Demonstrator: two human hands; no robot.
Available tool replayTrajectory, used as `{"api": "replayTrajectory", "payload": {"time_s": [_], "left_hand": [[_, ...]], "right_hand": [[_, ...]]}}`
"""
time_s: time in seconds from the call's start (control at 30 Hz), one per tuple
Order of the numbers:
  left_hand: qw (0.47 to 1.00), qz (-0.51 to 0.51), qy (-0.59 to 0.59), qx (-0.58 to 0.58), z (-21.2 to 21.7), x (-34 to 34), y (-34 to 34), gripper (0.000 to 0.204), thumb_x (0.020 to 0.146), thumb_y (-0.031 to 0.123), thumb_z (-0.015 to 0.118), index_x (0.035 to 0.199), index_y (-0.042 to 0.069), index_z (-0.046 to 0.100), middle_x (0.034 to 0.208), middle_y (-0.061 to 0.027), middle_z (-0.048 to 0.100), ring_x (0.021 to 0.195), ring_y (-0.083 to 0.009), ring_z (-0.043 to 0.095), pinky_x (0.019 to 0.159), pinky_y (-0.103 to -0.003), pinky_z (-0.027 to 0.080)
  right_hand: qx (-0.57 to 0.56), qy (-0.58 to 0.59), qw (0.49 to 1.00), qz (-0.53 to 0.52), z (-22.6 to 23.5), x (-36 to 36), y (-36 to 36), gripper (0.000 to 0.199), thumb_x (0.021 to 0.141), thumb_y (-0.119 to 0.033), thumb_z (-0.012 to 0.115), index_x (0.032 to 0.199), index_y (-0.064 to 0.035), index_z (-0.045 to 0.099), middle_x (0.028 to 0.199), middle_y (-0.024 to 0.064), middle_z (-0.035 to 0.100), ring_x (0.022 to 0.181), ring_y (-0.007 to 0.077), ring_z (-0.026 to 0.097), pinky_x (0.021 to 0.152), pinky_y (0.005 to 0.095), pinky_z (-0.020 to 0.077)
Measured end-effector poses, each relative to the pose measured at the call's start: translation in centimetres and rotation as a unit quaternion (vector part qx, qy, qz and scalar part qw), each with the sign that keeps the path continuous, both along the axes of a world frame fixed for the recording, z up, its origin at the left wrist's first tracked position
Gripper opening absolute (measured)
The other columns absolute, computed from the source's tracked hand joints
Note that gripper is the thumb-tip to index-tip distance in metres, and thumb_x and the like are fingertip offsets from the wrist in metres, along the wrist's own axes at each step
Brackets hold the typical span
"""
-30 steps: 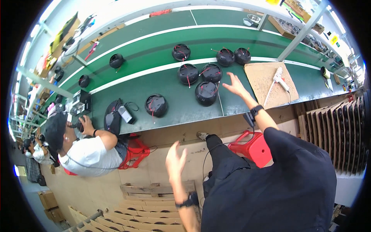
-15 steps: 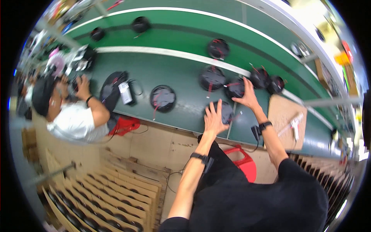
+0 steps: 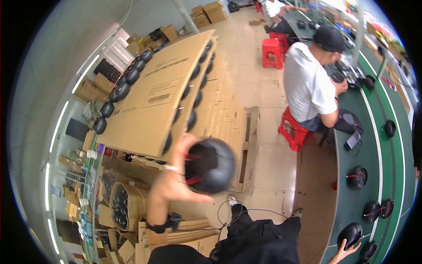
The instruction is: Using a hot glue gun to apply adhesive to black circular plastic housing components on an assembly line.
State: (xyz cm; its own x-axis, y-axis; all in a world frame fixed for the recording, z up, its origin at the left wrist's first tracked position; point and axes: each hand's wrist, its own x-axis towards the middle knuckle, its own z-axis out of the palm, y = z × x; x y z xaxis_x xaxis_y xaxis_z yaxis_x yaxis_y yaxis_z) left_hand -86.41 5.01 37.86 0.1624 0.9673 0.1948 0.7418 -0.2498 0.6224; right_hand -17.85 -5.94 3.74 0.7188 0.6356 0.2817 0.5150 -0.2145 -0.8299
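My left hand (image 3: pixel 178 178), blurred, grips a black dome-shaped housing (image 3: pixel 215 166) by its side. Red wires show on that housing between my fingers and its rounded shell. It hangs in the air in front of a stack of cardboard sheets (image 3: pixel 162 83). At the lower right my right hand (image 3: pixel 345 254) has its fingers against the edge of a second black housing (image 3: pixel 350 235), tilted at the bench; the thumb side is partly hidden. Close to that hand lies another black housing (image 3: pixel 368 250).
More black housings sit between the cardboard layers, on a wooden pallet (image 3: pixel 249 152). The green bench (image 3: pixel 325 257) runs along the right with several housings (image 3: pixel 357 177). A person in a white shirt (image 3: pixel 310 83) sits there on a red stool (image 3: pixel 292 132). A cable (image 3: pixel 228 220) crosses near my feet.
My view has swung left from the bench toward the cardboard stack. My left hand, earlier spread over a housing on the bench, now holds one up. My right hand remains by the bench.
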Motion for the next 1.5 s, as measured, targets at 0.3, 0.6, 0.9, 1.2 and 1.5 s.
{"api": "replayTrajectory", "payload": {"time_s": [0.3, 0.6, 0.9, 1.2, 1.5], "left_hand": [[0.850, 0.521, 0.070, 0.034, 3.8, -46.9, -1.4, 0.138, 0.060, 0.050, 0.094, 0.160, 0.001, 0.012, 0.155, -0.0293, 0.035, 0.142, -0.0386, 0.040, 0.116, -0.044, 0.036], [0.771, 0.584, 0.161, 0.196, 2.4, -60.6, 0.3, 0.112, 0.076, 0.044, 0.086, 0.153, -0.006, 0.023, 0.148, -0.0329, 0.042, 0.139, -0.0438, 0.041, 0.115, -0.050, 0.037], [0.992, 0.085, 0.032, 0.083, 3.5, -31.1, -3.2, 0.128, 0.064, 0.036, 0.097, 0.158, 0.003, 0.016, 0.159, -0.0268, 0.023, 0.144, -0.0384, 0.036, 0.108, -0.051, 0.047], [0.907, 0.295, -0.256, 0.157, 0.6, -39.0, -8.6, 0.119, 0.066, 0.024, 0.096, 0.157, 0.004, 0.021, 0.146, -0.0211, 0.041, 0.133, -0.0312, 0.049, 0.106, -0.043, 0.048], [0.828, 0.473, 0.200, 0.225, -1.1, -46.4, 10.0, 0.044, 0.093, 0.028, 0.074, 0.123, -0.003, 0.064, 0.116, -0.0207, 0.068, 0.103, -0.0339, 0.067, 0.093, -0.043, 0.053]], "right_hand": [[0.108, 0.115, 0.918, 0.363, 15.8, -35.5, 13.7, 0.138, 0.059, -0.073, 0.083, 0.160, -0.0074, 0.016, 0.163, 0.0156, 0.021, 0.148, 0.0333, 0.031, 0.116, 0.0518, 0.0345], [0.144, 0.103, 0.687, 0.704, 31.5, -64.6, 20.3, 0.140, 0.050, -0.038, 0.097, 0.157, -0.0003, 0.014, 0.151, 0.0237, 0.038, 0.138, 0.0354, 0.046, 0.115, 0.0468, 0.0386], [0.118, -0.043, 0.613, 0.780, 35.6, -79.9, 20.4, 0.121, 0.064, -0.020, 0.091, 0.158, -0.0003, 0.017, 0.149, 0.0299, 0.040, 0.137, 0.0410, 0.046, 0.115, 0.0442, 0.0407], [-0.003, 0.019, 0.519, 0.855, 32.0, -77.1, 18.9, 0.098, 0.081, -0.013, 0.080, 0.158, -0.0048, 0.020, 0.144, 0.0289, 0.047, 0.135, 0.0393, 0.049, 0.112, 0.0439, 0.0425], [-0.009, 0.228, 0.588, 0.776, 24.4, -63.6, 19.1, 0.039, 0.101, -0.022, 0.061, 0.134, -0.0034, 0.055, 0.130, 0.0121, 0.062, 0.122, 0.0230, 0.058, 0.094, 0.0393, 0.0550]]}}
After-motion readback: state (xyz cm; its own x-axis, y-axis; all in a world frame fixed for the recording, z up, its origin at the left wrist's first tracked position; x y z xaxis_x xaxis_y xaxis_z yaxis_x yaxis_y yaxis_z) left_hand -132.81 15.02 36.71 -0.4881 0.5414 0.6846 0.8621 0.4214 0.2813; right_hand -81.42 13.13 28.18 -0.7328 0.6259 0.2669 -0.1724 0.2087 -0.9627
